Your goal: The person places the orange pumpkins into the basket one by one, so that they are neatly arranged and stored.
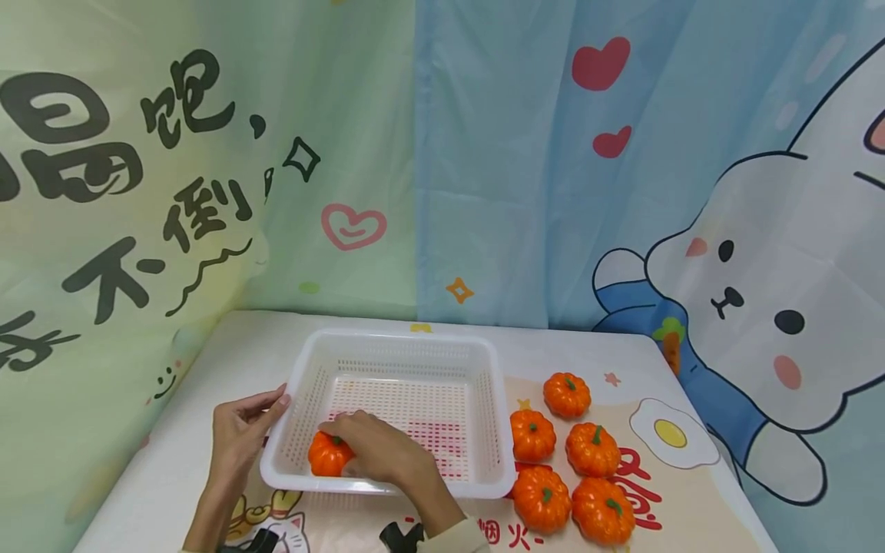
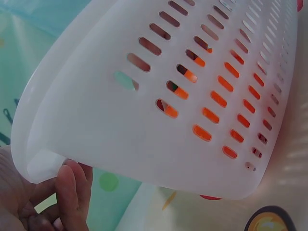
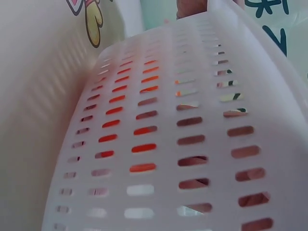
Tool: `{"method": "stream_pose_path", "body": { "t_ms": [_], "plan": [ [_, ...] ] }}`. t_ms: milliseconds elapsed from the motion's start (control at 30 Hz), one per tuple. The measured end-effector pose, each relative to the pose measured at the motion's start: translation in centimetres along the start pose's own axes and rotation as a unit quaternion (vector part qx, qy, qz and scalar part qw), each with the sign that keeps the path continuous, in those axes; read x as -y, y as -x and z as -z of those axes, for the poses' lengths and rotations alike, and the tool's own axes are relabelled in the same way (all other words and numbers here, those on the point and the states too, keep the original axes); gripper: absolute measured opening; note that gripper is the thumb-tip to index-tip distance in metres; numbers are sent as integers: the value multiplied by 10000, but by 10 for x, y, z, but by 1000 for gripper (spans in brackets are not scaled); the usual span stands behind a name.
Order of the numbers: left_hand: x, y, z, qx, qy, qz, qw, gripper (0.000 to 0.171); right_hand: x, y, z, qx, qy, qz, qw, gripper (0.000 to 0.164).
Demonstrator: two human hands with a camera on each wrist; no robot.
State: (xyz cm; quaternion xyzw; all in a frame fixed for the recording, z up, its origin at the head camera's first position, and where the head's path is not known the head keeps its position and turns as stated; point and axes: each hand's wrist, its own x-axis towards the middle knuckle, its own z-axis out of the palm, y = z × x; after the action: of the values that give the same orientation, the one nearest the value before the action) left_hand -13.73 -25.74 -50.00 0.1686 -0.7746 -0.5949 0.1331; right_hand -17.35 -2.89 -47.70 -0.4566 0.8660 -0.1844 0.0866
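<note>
A white plastic basket [image 1: 387,346] with slotted walls stands on the table. My left hand [image 1: 242,430] pinches its left rim; in the left wrist view the fingers [image 2: 72,187] curl at the rim's underside. Inside the basket, at the front left corner, sits a small orange pumpkin [image 1: 327,455] with a green stem. My right hand [image 1: 380,449] reaches over the front rim and grips this pumpkin from above, its fingers curled over the top. In the right wrist view the basket's wall [image 3: 159,125] hides most of the hand, and orange shows through the slots.
Several more orange pumpkins [image 1: 593,450] sit in a group to the right of the basket, the nearest ones close against its right wall. A printed mat [image 1: 677,491] lies under them on the white table [image 1: 166,476]. A printed curtain [image 1: 484,153] hangs behind.
</note>
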Motion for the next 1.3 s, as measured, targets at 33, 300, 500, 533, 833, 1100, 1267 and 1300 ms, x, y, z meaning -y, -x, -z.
{"method": "stream_pose_path", "body": {
  "t_ms": [33,300,500,533,833,1100,1267,1300],
  "plan": [
    [0,0,0,-10,-4,5,10000,38,0,-1,0,-13,3,16,10000,60],
    [0,1,-1,-23,-4,-35,10000,37,4,-6,-4,-58,269,27,9996,61],
    [0,2,0,-52,16,-27,10000,37,6,-6,-7,-143,404,5,9991,63],
    [0,2,0,-58,15,-31,10000,37,7,-6,-7,-151,396,-19,9991,63],
    [0,3,-1,-90,20,-46,9999,37,8,-4,-6,-177,288,-95,9994,67],
    [0,2,-1,-42,34,-32,10000,39,7,-6,-4,-236,366,-9,9990,68],
    [0,1,0,4,60,-15,10000,41,7,-6,-4,-221,365,-54,9991,68],
    [0,1,0,6,60,-6,10000,41,7,-6,-4,-214,366,-65,9991,68]
  ]
}}
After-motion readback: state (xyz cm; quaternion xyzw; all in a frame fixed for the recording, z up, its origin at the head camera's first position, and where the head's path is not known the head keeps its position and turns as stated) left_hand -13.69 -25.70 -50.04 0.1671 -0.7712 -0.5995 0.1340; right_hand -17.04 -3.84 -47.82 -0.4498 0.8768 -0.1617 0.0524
